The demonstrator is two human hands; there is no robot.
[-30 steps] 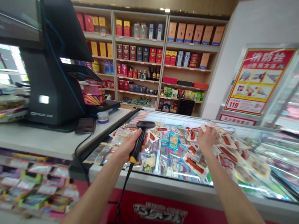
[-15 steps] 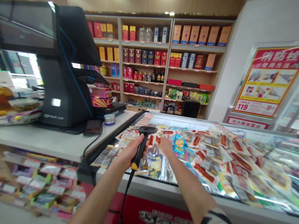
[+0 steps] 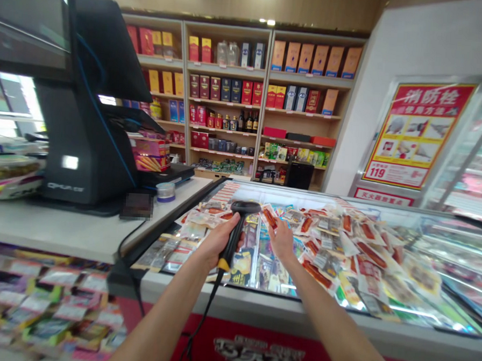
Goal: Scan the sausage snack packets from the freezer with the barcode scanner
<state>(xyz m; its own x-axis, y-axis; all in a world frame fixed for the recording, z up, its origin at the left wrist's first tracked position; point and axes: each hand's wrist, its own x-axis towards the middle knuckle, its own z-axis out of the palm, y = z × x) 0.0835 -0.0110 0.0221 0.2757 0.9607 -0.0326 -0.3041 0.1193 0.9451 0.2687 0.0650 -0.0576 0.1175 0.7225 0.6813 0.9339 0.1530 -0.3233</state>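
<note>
Gripping scanner (image 3: 235, 235), holding wrapped sausage (image 3: 269, 216)

Black pistol-shaped plastic scanner (image 3: 234, 239): matt, smooth; yellow trim at butt.
Flat white-edged plastic sausage packets (image 3: 316, 273): glossy film, creased.
Long red-fronted display chest (image 3: 265, 327): smooth front, slight sheen.
Black angular plastic till (image 3: 81, 150): matt body; wide dark screen (image 3: 26, 29) glossy.
White slab counter (image 3: 80, 228): smooth, low sheen; material undetermined.
Pale-brown upright shelving (image 3: 330, 126): wood-look, matt.
Silver rectangular poster frame (image 3: 475, 106): metal-look, smooth.

The scanner (image 3: 232, 242) is black and yellow, the sausage (image 3: 268, 216) reddish-brown
</note>
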